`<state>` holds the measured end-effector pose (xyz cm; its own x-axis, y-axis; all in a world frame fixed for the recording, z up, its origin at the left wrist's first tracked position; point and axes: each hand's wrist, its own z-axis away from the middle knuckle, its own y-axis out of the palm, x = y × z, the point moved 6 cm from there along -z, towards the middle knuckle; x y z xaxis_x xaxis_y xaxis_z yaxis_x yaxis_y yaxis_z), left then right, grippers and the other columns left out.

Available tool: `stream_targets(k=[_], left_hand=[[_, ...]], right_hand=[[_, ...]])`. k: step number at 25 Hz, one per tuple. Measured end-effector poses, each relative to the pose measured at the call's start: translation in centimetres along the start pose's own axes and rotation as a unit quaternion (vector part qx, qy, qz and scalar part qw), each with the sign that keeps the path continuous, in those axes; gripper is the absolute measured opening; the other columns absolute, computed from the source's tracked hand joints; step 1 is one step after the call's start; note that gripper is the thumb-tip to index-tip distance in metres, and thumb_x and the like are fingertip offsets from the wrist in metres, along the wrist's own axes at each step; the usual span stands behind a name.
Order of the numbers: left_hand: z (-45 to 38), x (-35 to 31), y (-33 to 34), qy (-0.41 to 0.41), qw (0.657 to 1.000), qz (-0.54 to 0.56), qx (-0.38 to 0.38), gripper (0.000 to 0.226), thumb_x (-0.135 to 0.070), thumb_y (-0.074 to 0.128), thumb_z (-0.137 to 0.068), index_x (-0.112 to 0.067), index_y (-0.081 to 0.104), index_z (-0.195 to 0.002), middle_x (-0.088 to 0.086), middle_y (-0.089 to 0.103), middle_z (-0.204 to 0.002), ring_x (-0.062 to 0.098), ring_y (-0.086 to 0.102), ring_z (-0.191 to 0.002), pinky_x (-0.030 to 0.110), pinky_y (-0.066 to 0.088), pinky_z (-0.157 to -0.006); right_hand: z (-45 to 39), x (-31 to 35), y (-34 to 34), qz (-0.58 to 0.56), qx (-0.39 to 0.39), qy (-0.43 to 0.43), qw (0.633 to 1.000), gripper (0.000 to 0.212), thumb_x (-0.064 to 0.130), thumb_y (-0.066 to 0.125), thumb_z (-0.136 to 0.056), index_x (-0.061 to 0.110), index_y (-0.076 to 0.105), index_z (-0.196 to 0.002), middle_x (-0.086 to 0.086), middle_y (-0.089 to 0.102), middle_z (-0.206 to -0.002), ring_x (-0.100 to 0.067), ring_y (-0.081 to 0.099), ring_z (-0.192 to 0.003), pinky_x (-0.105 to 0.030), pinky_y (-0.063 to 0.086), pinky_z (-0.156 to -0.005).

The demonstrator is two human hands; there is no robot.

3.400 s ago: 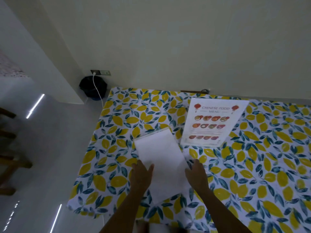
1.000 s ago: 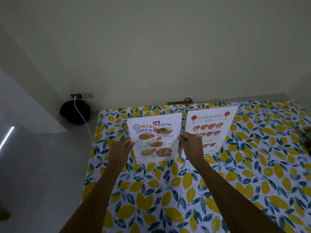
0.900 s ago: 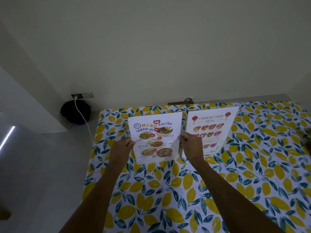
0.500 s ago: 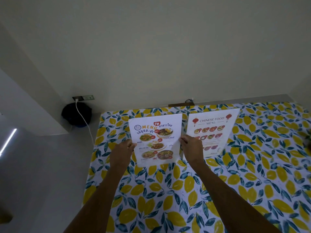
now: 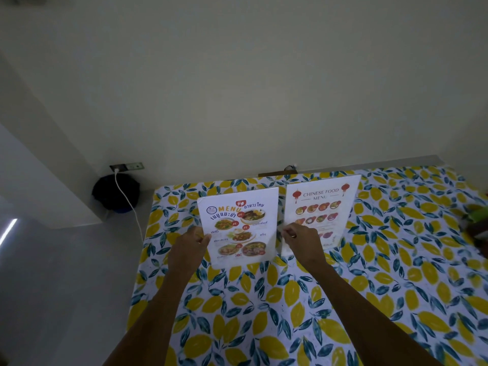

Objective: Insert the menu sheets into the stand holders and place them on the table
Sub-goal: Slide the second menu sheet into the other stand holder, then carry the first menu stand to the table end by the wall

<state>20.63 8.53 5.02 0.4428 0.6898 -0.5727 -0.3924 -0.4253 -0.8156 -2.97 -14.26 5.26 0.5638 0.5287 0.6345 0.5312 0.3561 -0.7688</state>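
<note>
A Thai food menu in a clear stand holder (image 5: 239,228) stands upright on the lemon-print table (image 5: 290,299), facing me. My left hand (image 5: 188,250) pinches its left edge. My right hand (image 5: 301,241) is at its right edge with fingers curled; whether it still touches the holder I cannot tell. To the right, a Chinese food menu in its own holder (image 5: 320,207) stands upright, its lower left corner hidden behind my right hand.
The table's far edge meets the wall. A dark round object (image 5: 116,192) with a white cable (image 5: 129,204) sits on the floor left of the table. Dark and green items (image 5: 475,225) lie at the table's right edge.
Since the start, the sheet went from lying face down to standing upright in its holder beside the Chinese menu. In the last second it has lowered slightly and settled on the table.
</note>
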Motion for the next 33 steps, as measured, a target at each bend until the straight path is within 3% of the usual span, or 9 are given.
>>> stream_targets(k=[3,7,13,19,23,26,28,30,33], left_hand=[[1.7,0.2,0.6,-0.036,0.999,-0.028,0.002,0.040,-0.056,0.056,-0.088,-0.018,0.057,-0.099,-0.001,0.066,-0.085,0.025,0.064,-0.078,0.032,0.047,-0.063],[4.5,-0.6,3.8,-0.026,0.997,-0.051,0.055,0.037,-0.056,0.055,-0.089,-0.022,0.056,-0.075,-0.001,0.063,-0.072,0.022,0.065,-0.071,0.035,0.056,-0.064],[7.4,-7.3,9.7,0.031,0.995,-0.042,0.087,0.039,-0.055,0.052,-0.091,-0.021,0.061,-0.074,0.000,0.065,-0.071,0.021,0.064,-0.069,0.036,0.057,-0.066],[6.2,-13.4,13.8,0.019,0.996,0.014,0.087,0.030,-0.051,0.057,-0.088,-0.022,0.066,-0.084,0.002,0.069,-0.084,0.023,0.067,-0.081,0.036,0.056,-0.073],[6.0,-16.8,16.1,-0.026,0.995,0.059,0.071,0.045,-0.048,0.060,-0.088,-0.018,0.062,-0.122,0.006,0.070,-0.109,0.028,0.067,-0.099,0.034,0.051,-0.081],[5.7,-18.9,17.2,-0.026,0.995,0.087,0.039,0.046,-0.034,0.062,-0.092,-0.015,0.053,-0.132,0.009,0.071,-0.114,0.029,0.069,-0.101,0.038,0.055,-0.087],[5.0,-19.1,17.7,-0.023,0.998,0.054,0.015,0.039,-0.030,0.060,-0.093,-0.011,0.054,-0.127,0.013,0.073,-0.107,0.030,0.071,-0.091,0.043,0.059,-0.079],[4.7,-18.6,17.9,-0.030,0.999,-0.013,-0.009,0.028,-0.030,0.051,-0.097,-0.007,0.058,-0.113,0.016,0.072,-0.093,0.033,0.071,-0.080,0.041,0.059,-0.068],[4.6,-19.2,16.9,-0.045,0.999,-0.004,-0.030,0.022,-0.027,0.054,-0.097,-0.008,0.056,-0.087,0.015,0.067,-0.074,0.033,0.068,-0.069,0.040,0.055,-0.059]], right_hand=[[1.5,-1.7,-1.8,0.033,-0.003,0.012,0.999,0.012,0.027,0.068,-0.088,0.016,0.072,-0.090,-0.004,0.077,-0.084,-0.020,0.071,-0.076,-0.036,0.057,-0.068],[3.6,-4.6,-4.9,0.058,-0.015,0.027,0.998,0.013,0.026,0.068,-0.088,0.016,0.073,-0.095,-0.004,0.078,-0.087,-0.018,0.072,-0.080,-0.038,0.058,-0.072],[5.1,-10.2,-8.2,0.061,-0.003,0.079,0.995,0.015,0.025,0.070,-0.088,0.012,0.073,-0.096,-0.007,0.077,-0.092,-0.024,0.072,-0.084,-0.042,0.058,-0.078],[2.4,-14.8,-9.8,0.036,0.020,0.069,0.997,0.015,0.025,0.070,-0.088,0.011,0.071,-0.094,-0.009,0.077,-0.091,-0.025,0.072,-0.082,-0.046,0.058,-0.076],[-0.6,-17.6,-10.3,0.004,0.043,0.091,0.995,0.019,0.026,0.064,-0.090,0.012,0.069,-0.101,-0.010,0.076,-0.098,-0.028,0.071,-0.090,-0.043,0.057,-0.078],[-2.5,-18.5,-9.9,-0.040,0.073,0.111,0.990,0.035,0.024,0.065,-0.089,0.014,0.061,-0.122,-0.009,0.073,-0.111,-0.029,0.069,-0.099,-0.039,0.056,-0.084],[-3.6,-18.8,-9.1,-0.053,0.096,0.106,0.988,0.033,0.028,0.063,-0.090,0.016,0.060,-0.121,-0.009,0.073,-0.108,-0.030,0.069,-0.097,-0.039,0.056,-0.081],[-4.1,-18.8,-8.5,-0.047,0.103,0.087,0.990,0.025,0.034,0.058,-0.094,0.014,0.060,-0.108,-0.009,0.073,-0.097,-0.030,0.068,-0.088,-0.038,0.054,-0.071],[-4.4,-18.7,-8.5,-0.043,0.078,0.058,0.994,0.022,0.034,0.056,-0.096,0.012,0.058,-0.095,-0.007,0.071,-0.084,-0.026,0.067,-0.076,-0.032,0.046,-0.060]])
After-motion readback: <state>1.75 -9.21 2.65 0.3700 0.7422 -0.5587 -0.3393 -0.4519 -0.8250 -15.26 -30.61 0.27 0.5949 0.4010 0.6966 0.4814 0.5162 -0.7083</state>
